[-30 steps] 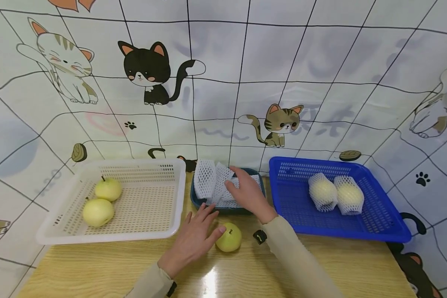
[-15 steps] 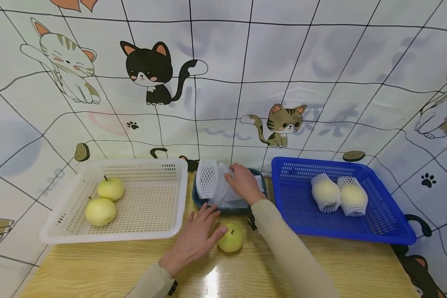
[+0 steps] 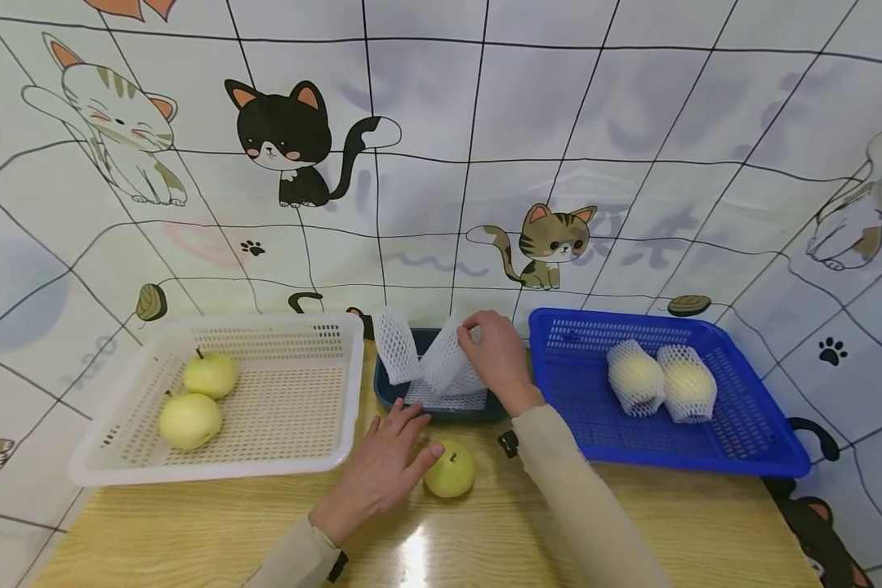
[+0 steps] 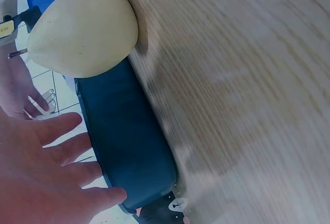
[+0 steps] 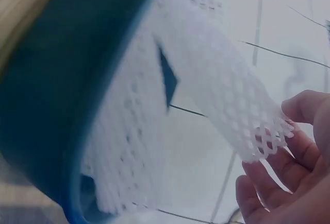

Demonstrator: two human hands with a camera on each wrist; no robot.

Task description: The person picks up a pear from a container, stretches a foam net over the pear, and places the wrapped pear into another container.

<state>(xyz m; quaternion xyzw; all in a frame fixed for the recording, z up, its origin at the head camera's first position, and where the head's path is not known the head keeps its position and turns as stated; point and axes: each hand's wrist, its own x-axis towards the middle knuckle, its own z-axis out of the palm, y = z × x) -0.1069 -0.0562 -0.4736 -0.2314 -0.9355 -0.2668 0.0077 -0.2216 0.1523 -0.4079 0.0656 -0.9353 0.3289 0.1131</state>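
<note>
Between thumb and fingers my right hand (image 3: 496,359) pinches the end of a white foam fruit net (image 5: 234,90), lifted partly out of the small dark teal basket (image 3: 441,415). Another foam net (image 3: 397,347) leans at the basket's left side, and more lie inside. My left hand (image 3: 382,465) is spread with fingers straight, its fingertips right at the basket's front rim. Beside its thumb, a yellow-green pear (image 3: 450,469) sits on the table; in the left wrist view the pear (image 4: 85,33) appears large above the fingers.
A white basket (image 3: 279,467) at left holds two bare pears (image 3: 191,420). The blue basket (image 3: 573,408) at right holds two pears in foam nets (image 3: 635,380). A cat-patterned cloth (image 3: 441,163) rises behind the wooden table (image 3: 265,523).
My right hand has taken hold of a foam net's end and drawn it up and slightly right. The nets in the small basket have spread apart. My left hand stays by the pear.
</note>
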